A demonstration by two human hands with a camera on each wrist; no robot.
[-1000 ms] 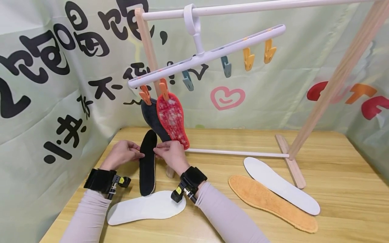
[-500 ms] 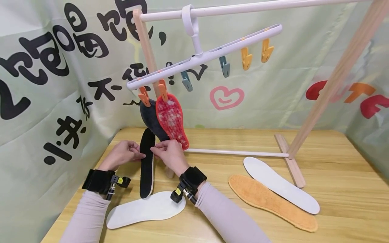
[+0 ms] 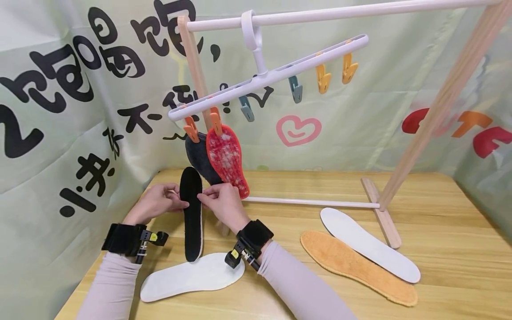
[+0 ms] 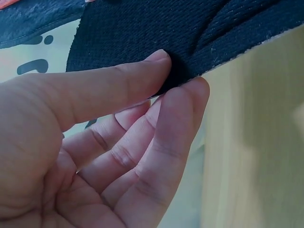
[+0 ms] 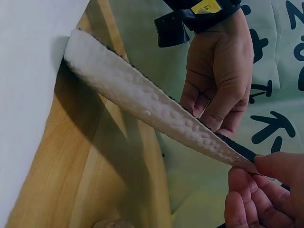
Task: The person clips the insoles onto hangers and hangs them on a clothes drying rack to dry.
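Observation:
Both hands pinch a black insole (image 3: pixel 193 222) by its two long edges, holding it nearly upright above the table. My left hand (image 3: pixel 156 202) grips its left edge; in the left wrist view the thumb lies on the ribbed black face, the fingers behind. On the other edge, my right hand (image 3: pixel 225 202) pinches between thumb and fingers. The right wrist view shows the insole's pale, dimpled underside (image 5: pixel 137 99). Just behind, a dark grey insole (image 3: pixel 198 153) and a red-and-white insole (image 3: pixel 225 155) hang from orange clips (image 3: pixel 215 121).
A white hanger (image 3: pixel 264 80) with spare blue and yellow clips (image 3: pixel 323 79) hangs tilted on the rack's bar (image 3: pixel 360 12). One white insole (image 3: pixel 188 278) lies before the hands. At right lie an orange insole (image 3: pixel 352 266) and another white one (image 3: pixel 372 244).
The black insole has shifted slightly left, and its face has turned more toward the head camera after briefly showing its edge. Both hands keep their pinch on it.

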